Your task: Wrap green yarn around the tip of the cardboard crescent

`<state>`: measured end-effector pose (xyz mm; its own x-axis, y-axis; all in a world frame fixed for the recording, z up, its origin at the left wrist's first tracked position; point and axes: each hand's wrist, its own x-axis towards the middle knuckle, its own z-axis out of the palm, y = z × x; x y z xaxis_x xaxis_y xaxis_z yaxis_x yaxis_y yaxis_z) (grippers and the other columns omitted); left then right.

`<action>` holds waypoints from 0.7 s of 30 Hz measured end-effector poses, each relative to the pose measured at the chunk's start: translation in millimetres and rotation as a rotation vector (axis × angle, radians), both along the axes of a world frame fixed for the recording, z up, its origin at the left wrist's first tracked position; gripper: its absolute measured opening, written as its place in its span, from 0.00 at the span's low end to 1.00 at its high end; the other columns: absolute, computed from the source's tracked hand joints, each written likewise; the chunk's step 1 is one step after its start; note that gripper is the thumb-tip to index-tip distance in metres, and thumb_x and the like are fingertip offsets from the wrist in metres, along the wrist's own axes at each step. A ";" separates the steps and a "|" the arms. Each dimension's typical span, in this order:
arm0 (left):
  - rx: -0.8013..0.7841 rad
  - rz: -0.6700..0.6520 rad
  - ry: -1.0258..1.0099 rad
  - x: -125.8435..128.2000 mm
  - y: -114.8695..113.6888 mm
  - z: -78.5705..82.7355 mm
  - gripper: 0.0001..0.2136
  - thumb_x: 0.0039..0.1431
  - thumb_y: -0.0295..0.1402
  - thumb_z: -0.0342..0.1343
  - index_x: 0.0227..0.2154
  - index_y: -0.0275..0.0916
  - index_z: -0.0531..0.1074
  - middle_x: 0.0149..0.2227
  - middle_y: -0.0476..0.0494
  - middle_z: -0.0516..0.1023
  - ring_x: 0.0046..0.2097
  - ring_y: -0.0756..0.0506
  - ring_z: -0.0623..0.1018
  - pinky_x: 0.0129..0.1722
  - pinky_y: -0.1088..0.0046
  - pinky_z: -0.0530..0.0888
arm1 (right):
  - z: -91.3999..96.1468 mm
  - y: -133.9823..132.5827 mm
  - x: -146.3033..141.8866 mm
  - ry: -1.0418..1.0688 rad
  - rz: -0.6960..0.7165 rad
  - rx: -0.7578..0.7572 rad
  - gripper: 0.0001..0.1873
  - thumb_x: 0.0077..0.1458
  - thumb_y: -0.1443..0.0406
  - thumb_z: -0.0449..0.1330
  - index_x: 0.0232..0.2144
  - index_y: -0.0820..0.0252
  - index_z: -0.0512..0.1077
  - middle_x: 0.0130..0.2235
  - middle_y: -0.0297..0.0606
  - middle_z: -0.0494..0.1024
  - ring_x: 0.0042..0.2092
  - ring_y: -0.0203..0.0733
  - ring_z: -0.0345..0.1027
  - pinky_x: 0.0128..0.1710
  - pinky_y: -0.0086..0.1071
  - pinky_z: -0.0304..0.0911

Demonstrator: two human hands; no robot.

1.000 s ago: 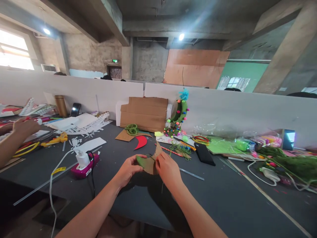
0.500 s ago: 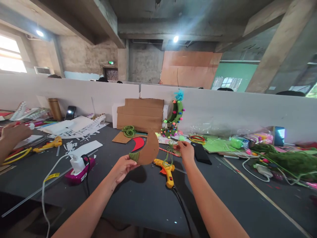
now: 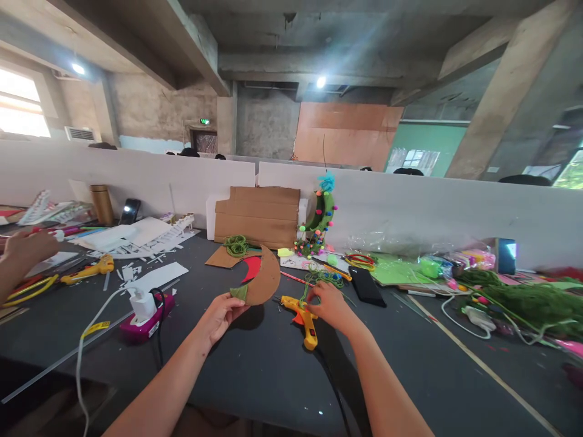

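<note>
Pinching the lower end of a cardboard crescent [image 3: 268, 284], the left hand [image 3: 222, 318] has its thumb on the near face and its fingers partly hidden behind. The right hand [image 3: 332, 306] is narrowly closed, thumb and fingertips drawn together beside green yarn [image 3: 328, 277] and above a yellow hot-glue gun [image 3: 306, 320]; the contact is too small to make out, so I cannot tell whether a strand is gripped. Both forearms and the gun's black cord run off the bottom edge. The crescent covers part of a red crescent [image 3: 252, 268] behind it, and at the far left another person's hand [image 3: 31, 247] is cut off at the wrist. The cardboard crescent is held over the dark tabletop [image 3: 255, 370], left of the gun, its hollow facing left; it is plain brown except for a green wrapping [image 3: 238, 292] around the pinched end.
</note>
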<state>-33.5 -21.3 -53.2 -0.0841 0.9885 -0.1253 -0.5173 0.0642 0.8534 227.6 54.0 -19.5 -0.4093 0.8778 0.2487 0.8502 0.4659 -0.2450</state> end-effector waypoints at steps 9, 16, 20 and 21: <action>-0.011 -0.018 0.000 0.4 0.1 -0.1 0.09 0.43 0.16 0.54 0.28 0.32 0.74 0.30 0.44 0.81 0.33 0.49 0.79 0.43 0.75 0.73 | 11.5 0.8 5.2 -0.087 -0.293 0.089 0.15 0.58 0.62 0.54 0.47 0.60 0.65 0.49 0.41 0.68 0.45 0.43 0.66 0.43 0.43 0.64; -0.007 -0.041 0.009 1.6 0.1 0.6 0.10 0.44 0.15 0.53 0.29 0.32 0.74 0.31 0.43 0.81 0.35 0.47 0.79 0.44 0.72 0.73 | 3.1 -24.1 -1.3 -0.101 -0.350 -0.203 0.13 0.58 0.60 0.54 0.40 0.63 0.69 0.39 0.38 0.73 0.37 0.38 0.69 0.36 0.37 0.67; -0.011 -0.025 0.030 2.1 1.6 -1.3 0.10 0.47 0.14 0.52 0.31 0.31 0.73 0.34 0.42 0.79 0.36 0.48 0.78 0.44 0.72 0.71 | -14.4 -34.6 -13.6 -0.033 -0.277 -0.313 0.13 0.57 0.58 0.54 0.32 0.64 0.70 0.32 0.34 0.74 0.31 0.35 0.69 0.33 0.34 0.65; -0.016 -0.017 0.037 1.9 2.3 -2.1 0.09 0.49 0.16 0.53 0.32 0.31 0.72 0.35 0.42 0.78 0.37 0.48 0.77 0.44 0.71 0.72 | -15.6 -34.6 -14.2 0.008 -0.261 -0.319 0.14 0.56 0.58 0.55 0.29 0.64 0.70 0.29 0.32 0.73 0.29 0.34 0.68 0.31 0.32 0.65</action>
<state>-31.6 -19.0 -55.3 -0.0720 0.9878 -0.1383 -0.4842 0.0866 0.8707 213.3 19.4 -35.1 -0.1617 0.9855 -0.0507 0.9274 0.1342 -0.3491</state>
